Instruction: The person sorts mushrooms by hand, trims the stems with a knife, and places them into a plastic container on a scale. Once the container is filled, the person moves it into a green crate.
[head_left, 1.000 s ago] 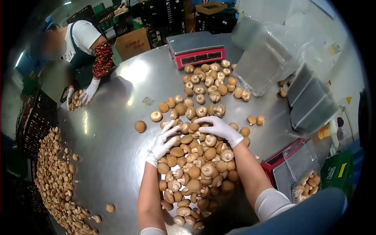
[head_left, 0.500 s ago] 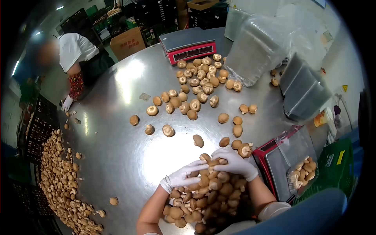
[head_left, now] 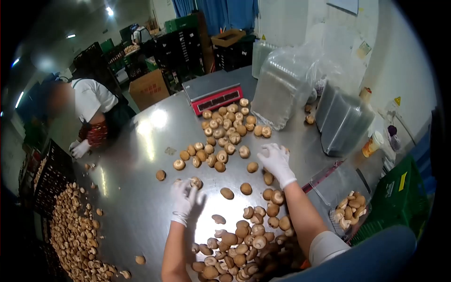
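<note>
My left hand, in a white glove, reaches over the left part of the steel table with its fingers apart. Its fingertips are beside a brown mushroom; a second mushroom is partly hidden behind them. Farther right, my gloved right hand stretches forward, fingers spread, over mushrooms that it mostly covers. Another mushroom lies just below its palm. Close to my body is a big heap of mushrooms, and a looser group lies farther back.
A red scale stands at the back. Bagged clear trays and stacked trays are at right. A filled mushroom tray sits near a green crate. A co-worker leans over at left beside a mushroom pile.
Both hands have left the near heap and reached forward, the left one toward the left, the right one to the far right. Some heap mushrooms have spread out. The head view has tilted up.
</note>
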{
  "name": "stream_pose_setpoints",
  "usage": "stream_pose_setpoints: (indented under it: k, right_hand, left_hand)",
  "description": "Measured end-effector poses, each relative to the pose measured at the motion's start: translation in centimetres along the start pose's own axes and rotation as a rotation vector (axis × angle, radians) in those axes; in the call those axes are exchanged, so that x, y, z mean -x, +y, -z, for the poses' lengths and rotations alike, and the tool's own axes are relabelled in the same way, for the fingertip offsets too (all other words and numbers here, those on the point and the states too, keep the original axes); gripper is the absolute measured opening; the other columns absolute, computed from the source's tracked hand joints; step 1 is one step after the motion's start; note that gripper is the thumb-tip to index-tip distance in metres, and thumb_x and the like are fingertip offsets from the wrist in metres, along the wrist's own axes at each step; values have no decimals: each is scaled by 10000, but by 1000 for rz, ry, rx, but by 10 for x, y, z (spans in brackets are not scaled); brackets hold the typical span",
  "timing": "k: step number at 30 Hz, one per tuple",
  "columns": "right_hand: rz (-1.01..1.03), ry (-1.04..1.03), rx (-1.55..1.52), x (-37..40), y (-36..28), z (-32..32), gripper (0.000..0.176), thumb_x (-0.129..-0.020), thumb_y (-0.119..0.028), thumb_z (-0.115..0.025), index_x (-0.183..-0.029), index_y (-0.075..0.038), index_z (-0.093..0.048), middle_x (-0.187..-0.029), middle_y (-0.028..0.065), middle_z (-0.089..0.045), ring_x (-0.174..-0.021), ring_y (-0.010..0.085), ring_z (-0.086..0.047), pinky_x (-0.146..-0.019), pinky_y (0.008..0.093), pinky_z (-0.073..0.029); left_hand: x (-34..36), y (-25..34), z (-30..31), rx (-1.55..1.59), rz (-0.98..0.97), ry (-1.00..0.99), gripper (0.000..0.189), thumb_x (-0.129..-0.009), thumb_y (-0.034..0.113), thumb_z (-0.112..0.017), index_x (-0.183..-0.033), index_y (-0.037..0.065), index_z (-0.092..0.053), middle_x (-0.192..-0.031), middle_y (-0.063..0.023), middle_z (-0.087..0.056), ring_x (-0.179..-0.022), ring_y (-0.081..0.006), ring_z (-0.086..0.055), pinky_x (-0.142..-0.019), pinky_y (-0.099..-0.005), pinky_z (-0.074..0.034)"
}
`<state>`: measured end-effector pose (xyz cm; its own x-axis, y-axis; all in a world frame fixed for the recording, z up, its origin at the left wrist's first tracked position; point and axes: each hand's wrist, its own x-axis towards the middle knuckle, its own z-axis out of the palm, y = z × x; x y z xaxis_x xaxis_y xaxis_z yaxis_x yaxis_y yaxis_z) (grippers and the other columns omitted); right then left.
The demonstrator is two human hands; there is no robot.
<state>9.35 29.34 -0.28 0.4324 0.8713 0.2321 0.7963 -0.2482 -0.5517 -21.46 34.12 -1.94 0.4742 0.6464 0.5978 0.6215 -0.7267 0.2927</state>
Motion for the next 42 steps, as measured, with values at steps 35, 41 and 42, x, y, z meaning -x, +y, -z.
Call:
stream_pose_setpoints:
  k: [35, 41, 42]
  right_hand:
    - [404, -360, -194, 160, -19, 69, 388, -816, -283, -548, -1144, -77, -561, -1176, 138, -527, -1071, 322, -480, -955, 392, -365]
    - [507, -491, -307, 246, 28, 104, 298, -774, -160, -595, -1057, -67, -583, -1030, 120, -555, -963, 302, -515, -843, 387, -419]
    - [535, -472, -285, 259, 38, 95, 299, -770, -157, -597, -1056, -71, -583, -1033, 116, -554, -965, 299, -514, -835, 388, -421]
  left_hand:
    - [113, 148, 96, 278, 254, -335, 449, -762, 145, -655, -1180, 37, -529, -1237, -194, -475, -1118, -357, -474, -980, -401, -373]
    - [233, 222, 138, 364, 686, -180, 404, -762, 76, -655, -1147, 28, -540, -1106, -180, -496, -1015, -318, -498, -923, -369, -402]
    - [253, 239, 131, 398, 769, -130, 401, -761, 76, -656, -1144, 34, -543, -1091, -181, -493, -1013, -315, -491, -920, -367, -398]
